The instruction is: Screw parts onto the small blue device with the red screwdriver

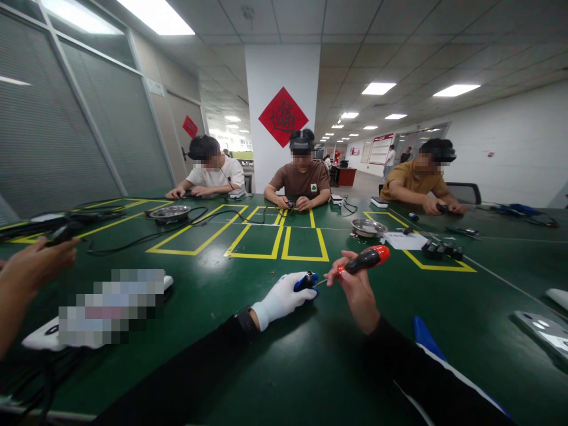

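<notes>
My left hand wears a white glove with blue fingertips and is closed around a small black part with a silvery round end pointing up. A screwdriver with a red and black handle is gripped in the bare fingers of my right hand. Its thin shaft runs left to the black part. Whether the tip touches a screw is too small to see. Both hands are just above the green table.
Beyond my hands are metal bowls, white paper, several black parts and yellow tape outlines. A blue-and-white glove lies by my right forearm. At left are a co-worker's hand, a white device and cables. Three people sit opposite.
</notes>
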`<state>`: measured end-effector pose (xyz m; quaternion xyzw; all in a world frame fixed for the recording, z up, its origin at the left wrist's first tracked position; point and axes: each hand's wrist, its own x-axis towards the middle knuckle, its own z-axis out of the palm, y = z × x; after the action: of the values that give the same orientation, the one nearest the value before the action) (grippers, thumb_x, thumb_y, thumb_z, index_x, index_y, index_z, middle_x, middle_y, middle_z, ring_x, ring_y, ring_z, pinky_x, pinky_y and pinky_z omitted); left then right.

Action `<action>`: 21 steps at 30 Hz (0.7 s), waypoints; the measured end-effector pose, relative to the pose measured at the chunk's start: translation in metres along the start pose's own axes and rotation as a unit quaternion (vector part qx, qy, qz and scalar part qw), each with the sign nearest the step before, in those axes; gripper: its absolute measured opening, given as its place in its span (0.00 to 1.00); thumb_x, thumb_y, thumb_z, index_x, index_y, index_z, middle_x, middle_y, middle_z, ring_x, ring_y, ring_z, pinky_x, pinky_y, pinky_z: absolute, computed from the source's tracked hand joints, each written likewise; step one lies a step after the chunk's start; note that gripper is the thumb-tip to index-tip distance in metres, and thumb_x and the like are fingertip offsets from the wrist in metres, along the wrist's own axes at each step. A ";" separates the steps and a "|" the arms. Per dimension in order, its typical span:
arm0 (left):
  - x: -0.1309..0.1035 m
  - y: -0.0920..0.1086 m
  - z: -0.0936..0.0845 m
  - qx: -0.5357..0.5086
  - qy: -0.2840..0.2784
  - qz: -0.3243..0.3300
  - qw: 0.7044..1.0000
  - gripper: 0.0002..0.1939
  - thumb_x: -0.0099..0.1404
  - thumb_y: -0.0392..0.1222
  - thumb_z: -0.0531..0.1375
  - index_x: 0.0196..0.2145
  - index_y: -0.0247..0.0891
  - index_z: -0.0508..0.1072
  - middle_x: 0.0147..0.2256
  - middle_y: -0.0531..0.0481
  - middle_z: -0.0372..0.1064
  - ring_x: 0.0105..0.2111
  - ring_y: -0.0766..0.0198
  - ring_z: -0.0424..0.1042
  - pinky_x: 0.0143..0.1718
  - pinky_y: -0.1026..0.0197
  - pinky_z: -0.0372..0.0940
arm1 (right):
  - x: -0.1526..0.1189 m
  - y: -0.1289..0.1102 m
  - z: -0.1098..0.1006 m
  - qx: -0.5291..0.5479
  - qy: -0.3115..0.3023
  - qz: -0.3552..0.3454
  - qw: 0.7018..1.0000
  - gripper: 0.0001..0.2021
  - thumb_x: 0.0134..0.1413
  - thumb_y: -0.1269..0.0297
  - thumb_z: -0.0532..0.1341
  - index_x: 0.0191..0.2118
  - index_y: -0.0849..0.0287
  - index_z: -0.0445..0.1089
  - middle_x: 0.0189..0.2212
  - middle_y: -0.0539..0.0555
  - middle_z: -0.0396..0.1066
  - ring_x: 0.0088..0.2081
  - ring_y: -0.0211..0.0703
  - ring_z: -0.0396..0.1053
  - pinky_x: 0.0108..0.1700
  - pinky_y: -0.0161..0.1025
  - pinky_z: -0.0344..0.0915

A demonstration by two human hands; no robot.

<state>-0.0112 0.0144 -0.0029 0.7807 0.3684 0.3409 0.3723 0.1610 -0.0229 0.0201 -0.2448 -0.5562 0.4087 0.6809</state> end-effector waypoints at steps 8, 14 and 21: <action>0.001 0.000 0.001 0.005 -0.002 -0.002 1.000 0.15 0.58 0.47 0.58 0.39 0.34 0.71 0.28 0.53 0.68 0.24 0.67 0.64 0.28 0.65 0.60 | -0.003 -0.004 0.001 -0.123 -0.027 -0.021 0.992 0.08 0.55 0.63 0.60 0.40 0.56 0.64 0.44 0.55 0.69 0.35 0.42 0.72 0.47 0.48 0.65; 0.000 0.002 -0.001 0.003 -0.004 0.007 1.000 0.14 0.58 0.46 0.57 0.39 0.35 0.71 0.29 0.53 0.68 0.25 0.67 0.64 0.29 0.65 0.60 | -0.002 -0.006 0.004 -0.077 -0.025 -0.006 0.997 0.06 0.56 0.64 0.59 0.39 0.55 0.62 0.29 0.47 0.66 0.31 0.40 0.69 0.40 0.43 0.67; 0.000 0.005 -0.002 0.022 0.004 0.010 1.000 0.13 0.58 0.45 0.58 0.38 0.34 0.71 0.29 0.53 0.68 0.27 0.66 0.64 0.30 0.65 0.60 | -0.007 0.001 0.002 -0.059 -0.019 -0.002 0.998 0.16 0.57 0.64 0.56 0.52 0.51 0.59 0.39 0.51 0.68 0.35 0.42 0.71 0.47 0.48 0.65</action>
<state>-0.0112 0.0124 0.0016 0.7911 0.3693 0.3398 0.3497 0.1586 -0.0287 0.0162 -0.2754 -0.5930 0.3784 0.6553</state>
